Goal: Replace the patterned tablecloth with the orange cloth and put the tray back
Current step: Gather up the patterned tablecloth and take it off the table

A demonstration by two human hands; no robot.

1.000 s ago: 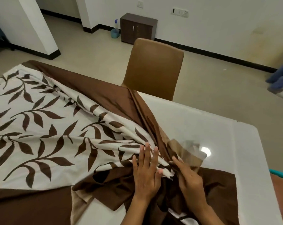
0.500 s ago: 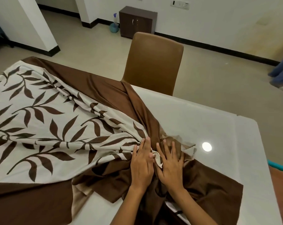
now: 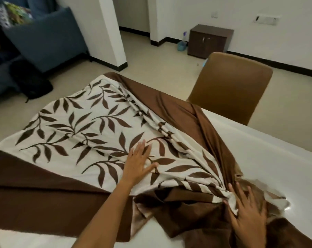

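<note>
Brown-and-cream fabric is seen covering most of the table: the patterned tablecloth (image 3: 90, 133), cream with dark brown leaf sprigs and a broad plain brown border, is spread flat over the left and far part of the white table (image 3: 269, 158). Toward the near right it is drawn into tight pleats and bunched in a rumpled heap, with beige lining turned up at the folds. The right side of the tabletop is left bare and glossy, and a bright reflection is noted just beside the bunched edge.

The left hand (image 3: 139, 162) is laid flat on the leaf-printed area, palm down, fingers straight and slightly fanned, thumb held out to the side; nothing is gripped. The right hand (image 3: 246, 217) is pressed on the gathered heap at the near right, its fingers (image 3: 241, 196) spread wide over the cream pleats and brown folds; whether any fabric is pinched beneath the palm cannot be told.

A tan chair (image 3: 230, 86) is stood against the far edge of the table. Farther off, a small dark cabinet (image 3: 209, 41) is set against the wall, with a spray bottle (image 3: 183, 42) just beside it, and a blue sofa (image 3: 44, 36) is noted at the far left.
</note>
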